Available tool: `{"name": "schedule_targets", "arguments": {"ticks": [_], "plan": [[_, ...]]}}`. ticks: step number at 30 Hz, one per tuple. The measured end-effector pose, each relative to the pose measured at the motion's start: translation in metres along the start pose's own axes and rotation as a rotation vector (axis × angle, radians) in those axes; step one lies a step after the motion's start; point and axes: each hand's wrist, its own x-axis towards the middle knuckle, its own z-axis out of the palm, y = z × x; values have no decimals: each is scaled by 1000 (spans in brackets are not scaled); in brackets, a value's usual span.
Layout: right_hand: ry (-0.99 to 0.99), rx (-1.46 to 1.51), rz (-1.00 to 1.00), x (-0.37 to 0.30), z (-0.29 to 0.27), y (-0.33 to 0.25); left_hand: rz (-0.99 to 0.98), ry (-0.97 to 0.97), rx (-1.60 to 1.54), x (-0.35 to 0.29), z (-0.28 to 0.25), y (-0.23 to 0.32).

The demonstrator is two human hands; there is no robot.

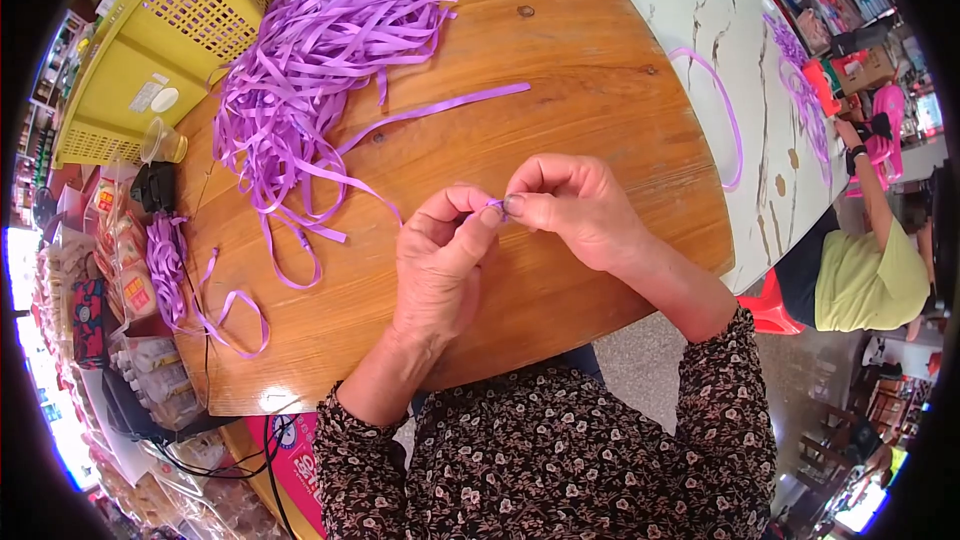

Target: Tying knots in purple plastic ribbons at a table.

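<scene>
Over the middle of the wooden table, my left hand (446,245) and my right hand (575,208) meet at the fingertips. Thumb and forefinger of each hand pinch a small piece of purple ribbon (497,206); most of it is hidden by the fingers. A ribbon strand runs from the pile to my left hand. That large tangled pile of purple ribbons (320,50) lies at the far left of the table. One loose ribbon end (490,95) stretches out from it toward the middle, and a few looped strands (290,265) hang nearer to me.
A yellow plastic crate (130,70) stands at the far left beside a clear plastic cup (163,143). Packaged goods (125,250) and a smaller ribbon bundle (166,260) sit along the left edge. At right, a white marbled table (720,30) adjoins; another person (868,275) works there with purple ribbons.
</scene>
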Motion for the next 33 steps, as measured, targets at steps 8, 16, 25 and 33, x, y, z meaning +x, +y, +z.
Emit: {"name": "schedule_targets", "arguments": {"ticks": [8,16,25,33], "plan": [[-37,120,-2,-2,2,-5,-22,-193,-178,2,-6,-1],[58,-532,-517,-4,8,-1,-50,-191,-282,1,-6,-3],[44,-736,-813,-3,7,-1,-19,-125,-209,0,-3,0],[53,-732,-793,-6,7,-6,124,-174,-88,-3,-3,-2]]}}
